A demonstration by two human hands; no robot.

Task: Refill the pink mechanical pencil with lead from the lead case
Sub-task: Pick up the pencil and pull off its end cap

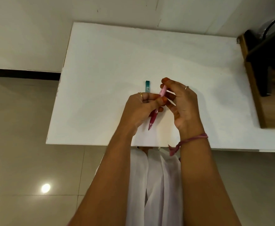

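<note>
The pink mechanical pencil (153,117) is held above the white table (110,66), its tip pointing toward me and its cap end pointing away. My left hand (140,110) grips the pencil's middle. My right hand (181,101) pinches the pencil's far cap end with thumb and fingertips. A teal lead case (147,86) lies flat on the table just beyond my left hand, untouched by either hand. Whether the pencil's cap is on or off is hidden by my fingers.
A wooden unit (261,88) with a dark chair leg (264,66) stands at the table's right end. The table's near edge (87,144) is just behind my wrists. Tiled floor (27,152) lies to the left.
</note>
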